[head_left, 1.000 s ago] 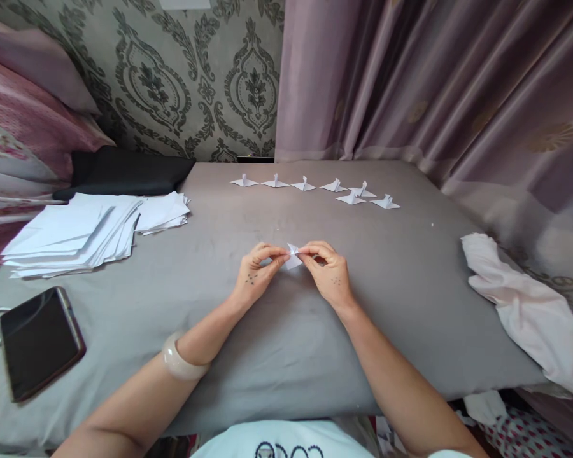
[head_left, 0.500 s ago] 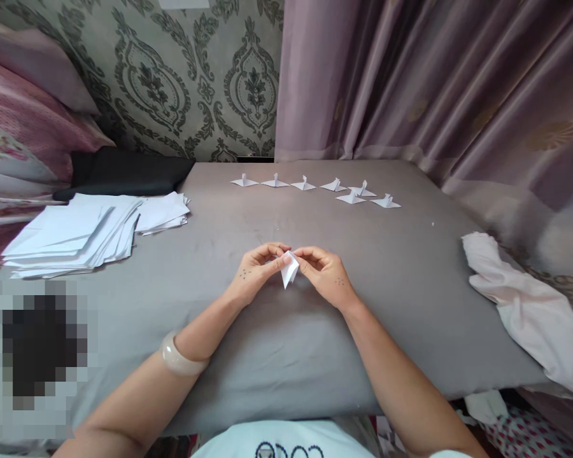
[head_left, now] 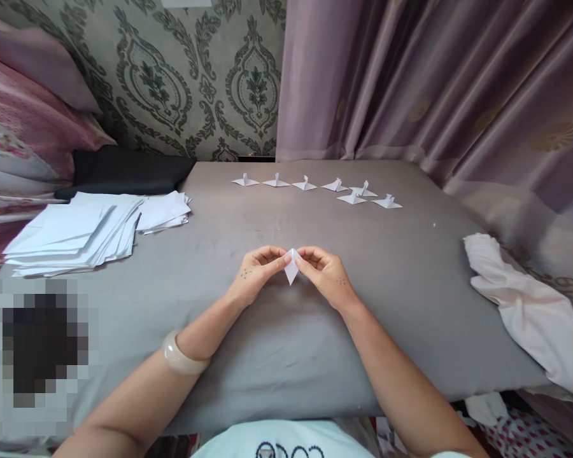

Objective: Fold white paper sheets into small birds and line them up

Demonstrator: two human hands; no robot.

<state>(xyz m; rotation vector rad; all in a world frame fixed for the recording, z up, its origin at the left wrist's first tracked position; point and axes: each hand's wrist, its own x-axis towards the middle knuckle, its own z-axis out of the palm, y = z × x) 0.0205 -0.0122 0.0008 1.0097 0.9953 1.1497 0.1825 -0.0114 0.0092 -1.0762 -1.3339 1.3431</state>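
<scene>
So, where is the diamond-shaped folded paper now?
The folded paper is near the head view's centre, held between the left hand and the right hand.

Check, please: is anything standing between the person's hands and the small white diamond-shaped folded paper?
Nothing visible is: the left hand and the right hand both pinch the white folded paper directly, one on each side.

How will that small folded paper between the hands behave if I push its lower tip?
The folded paper will probably feel light, being so small. Its narrow lower point is unpinched, so it may bend easily under a push.
</scene>
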